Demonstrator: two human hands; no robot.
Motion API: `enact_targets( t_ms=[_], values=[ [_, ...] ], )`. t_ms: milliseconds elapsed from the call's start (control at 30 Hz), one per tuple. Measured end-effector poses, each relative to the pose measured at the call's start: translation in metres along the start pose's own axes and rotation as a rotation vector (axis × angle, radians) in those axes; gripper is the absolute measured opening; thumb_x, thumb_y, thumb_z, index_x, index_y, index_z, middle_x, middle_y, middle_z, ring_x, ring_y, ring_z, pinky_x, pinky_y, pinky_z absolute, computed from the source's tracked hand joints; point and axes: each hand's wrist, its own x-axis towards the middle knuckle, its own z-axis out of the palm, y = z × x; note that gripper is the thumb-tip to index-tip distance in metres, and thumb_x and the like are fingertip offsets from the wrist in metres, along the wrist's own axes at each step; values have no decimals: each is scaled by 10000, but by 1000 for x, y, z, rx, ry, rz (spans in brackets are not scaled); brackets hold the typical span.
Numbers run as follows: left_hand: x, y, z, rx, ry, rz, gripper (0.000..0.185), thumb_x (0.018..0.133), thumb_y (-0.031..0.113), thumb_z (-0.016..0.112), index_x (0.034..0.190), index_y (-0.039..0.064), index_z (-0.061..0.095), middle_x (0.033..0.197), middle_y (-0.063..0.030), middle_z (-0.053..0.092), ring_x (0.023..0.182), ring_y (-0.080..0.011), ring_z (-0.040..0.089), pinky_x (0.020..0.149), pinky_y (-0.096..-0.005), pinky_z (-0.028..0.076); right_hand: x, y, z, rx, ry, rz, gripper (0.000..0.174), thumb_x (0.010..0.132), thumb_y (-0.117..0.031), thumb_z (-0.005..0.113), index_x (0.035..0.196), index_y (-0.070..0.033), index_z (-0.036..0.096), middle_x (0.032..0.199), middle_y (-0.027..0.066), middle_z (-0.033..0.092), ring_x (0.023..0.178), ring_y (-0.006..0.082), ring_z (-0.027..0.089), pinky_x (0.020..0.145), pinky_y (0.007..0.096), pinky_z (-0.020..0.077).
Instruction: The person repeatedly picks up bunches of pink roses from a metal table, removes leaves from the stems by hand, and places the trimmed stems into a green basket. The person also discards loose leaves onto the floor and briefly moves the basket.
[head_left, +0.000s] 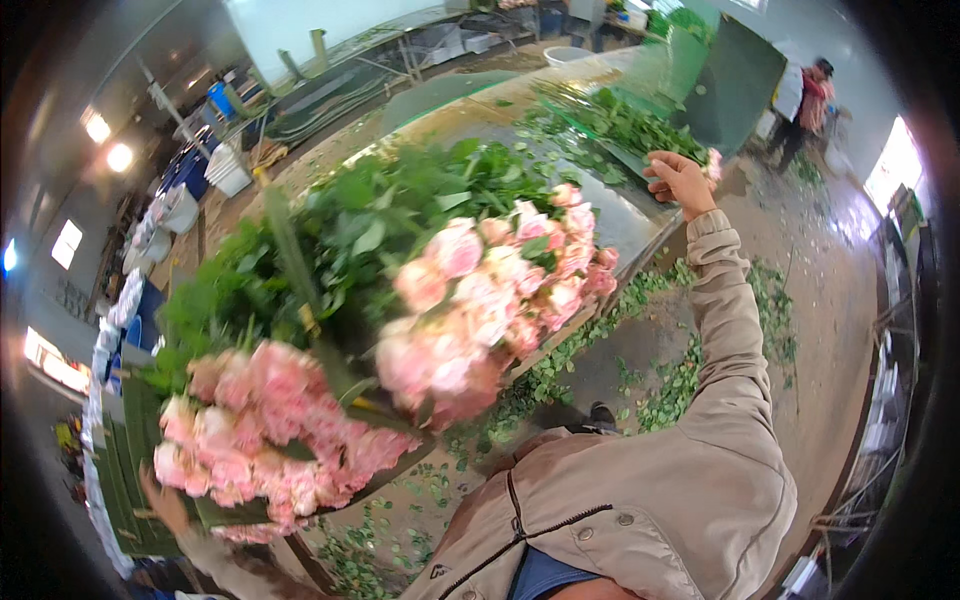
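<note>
Two large heaps of pink roses lie on the workbench before me. In the nearer left heap (247, 431), the blooms point towards me. The right heap (480, 292) has its leafy stems (360, 202) reaching to the far side. A blurred green upright divider with yellow parts (289, 255) stands between them. My left hand (165, 499) is at the outer left side of the left heap, blurred and partly hidden by blooms. My right hand (679, 184) is over the bench's right end, fingers loosely curled and apart, beside a smaller leafy rose bunch (637, 124). Nothing shows in its grasp.
Loose leaves (667, 375) litter the floor around the bench (626, 214). A green panel (739, 82) rises at the bench's far right end. Another person (810, 112) stands beyond it. White buckets (225, 169) and blue bins (187, 161) line the left side.
</note>
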Motion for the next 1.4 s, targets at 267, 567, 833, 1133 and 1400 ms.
enact_targets(
  t_ms=[267, 567, 833, 1133, 1400],
  values=[
    [-252, 135, 137, -637, 529, -444, 429, 850, 219, 481, 1222, 11, 427, 1076, -154, 543, 896, -244, 558, 741, -327, 464, 51, 181, -169, 102, 188, 291, 225, 836, -159, 547, 1016, -25, 563, 769, 64, 617, 553, 121, 547, 443, 244, 435],
    [-338, 567, 406, -649, -1232, 42, 392, 804, 207, 581, 1163, 66, 513, 977, -136, 621, 881, -270, 609, 678, -294, 479, 127, 228, -151, -342, -409, 147, 325, 780, -175, 589, 1061, -15, 560, 839, 130, 638, 669, 218, 619, 597, 321, 497],
    [-236, 815, 488, -1264, -1333, 60, 347, 862, 93, 520, 1187, -15, 466, 936, -89, 615, 750, -123, 575, 647, -232, 466, 282, 197, -198, -926, -103, -279, 391, 770, -281, 554, 1125, -127, 508, 1007, 126, 598, 923, 320, 556, 779, 403, 461],
    [-195, 980, 701, -1352, -1107, -281, 318, 859, 138, 538, 1142, -2, 497, 957, -74, 604, 796, -121, 566, 641, -263, 472, 373, 261, -231, -1347, -273, 174, 961, 635, -398, 729, 1381, -185, 163, 1342, 170, 328, 1185, 351, 370, 916, 457, 357],
    [-184, 1089, 811, -1192, -1106, -489, 696, 803, 384, 612, 1315, 25, 305, 1193, -138, 469, 1058, -217, 476, 801, -359, 448, 477, 291, -341, -702, -429, 5, 781, 579, -182, 700, 1287, -67, 391, 1135, 185, 536, 1021, 318, 532, 875, 346, 422]
  ],
)
